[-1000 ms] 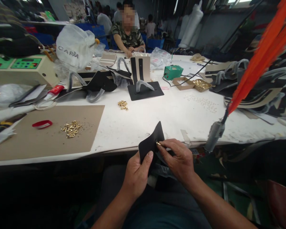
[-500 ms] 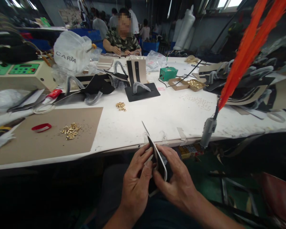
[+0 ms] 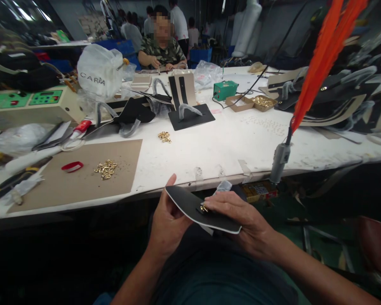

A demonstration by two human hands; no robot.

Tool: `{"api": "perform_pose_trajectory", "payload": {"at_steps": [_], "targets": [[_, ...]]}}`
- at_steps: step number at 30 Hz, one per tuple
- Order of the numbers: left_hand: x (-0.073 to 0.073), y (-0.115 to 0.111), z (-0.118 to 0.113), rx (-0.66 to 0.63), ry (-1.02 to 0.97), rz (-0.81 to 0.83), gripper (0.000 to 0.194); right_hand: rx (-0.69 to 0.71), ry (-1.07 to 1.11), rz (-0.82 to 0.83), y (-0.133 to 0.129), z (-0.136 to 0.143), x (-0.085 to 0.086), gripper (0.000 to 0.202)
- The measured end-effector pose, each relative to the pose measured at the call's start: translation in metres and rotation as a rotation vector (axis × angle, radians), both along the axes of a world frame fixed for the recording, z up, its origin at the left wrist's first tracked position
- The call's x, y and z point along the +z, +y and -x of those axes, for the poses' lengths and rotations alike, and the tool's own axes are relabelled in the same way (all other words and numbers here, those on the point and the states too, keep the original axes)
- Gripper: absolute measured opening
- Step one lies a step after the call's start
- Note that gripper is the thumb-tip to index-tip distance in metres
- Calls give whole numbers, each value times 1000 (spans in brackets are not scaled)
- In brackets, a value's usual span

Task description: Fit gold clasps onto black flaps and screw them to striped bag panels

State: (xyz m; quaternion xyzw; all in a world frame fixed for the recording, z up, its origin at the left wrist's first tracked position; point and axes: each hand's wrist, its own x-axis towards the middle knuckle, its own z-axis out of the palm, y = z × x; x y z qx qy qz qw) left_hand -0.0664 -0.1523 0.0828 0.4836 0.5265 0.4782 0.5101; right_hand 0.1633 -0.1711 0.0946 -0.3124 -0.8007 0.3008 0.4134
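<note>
Over my lap, a bent black bag panel [image 3: 186, 202] with a pale edge shows its dark face. My left hand [image 3: 165, 224] is closed round its left end, thumb in front and one fingertip sticking up behind. At the other end, my right hand [image 3: 247, 218] grips the panel, its fingertips touching a small gold metal fitting [image 3: 204, 208] on the face. Behind the panel, a plastic-wrapped piece [image 3: 224, 186], perhaps a handle, sticks out. The panel hides some fingers of both hands.
Gold rings or clasps [image 3: 106, 169] lie on a brown board [image 3: 82, 190], beside a red band [image 3: 72, 166]. Farther back are a black panel with wrapped handle [image 3: 192, 116], a green box [image 3: 225, 90] and gold parts in a carton [image 3: 263, 102]. A grey switch [image 3: 280, 163] hangs right. A person sits opposite.
The panel has turned from nearly edge-on to showing its black face and gold fitting. My hands have moved apart to its two ends. The camera view has shifted slightly.
</note>
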Motion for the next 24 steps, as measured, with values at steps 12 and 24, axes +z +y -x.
{"api": "perform_pose_trajectory", "payload": {"at_steps": [12, 24], "targets": [[0, 3, -5, -169, 83, -273, 20, -99, 79, 190, 11, -3, -13, 27], [-31, 83, -14, -116, 77, 159, 43, -408, 89, 860, 85, 12, -35, 21]]}}
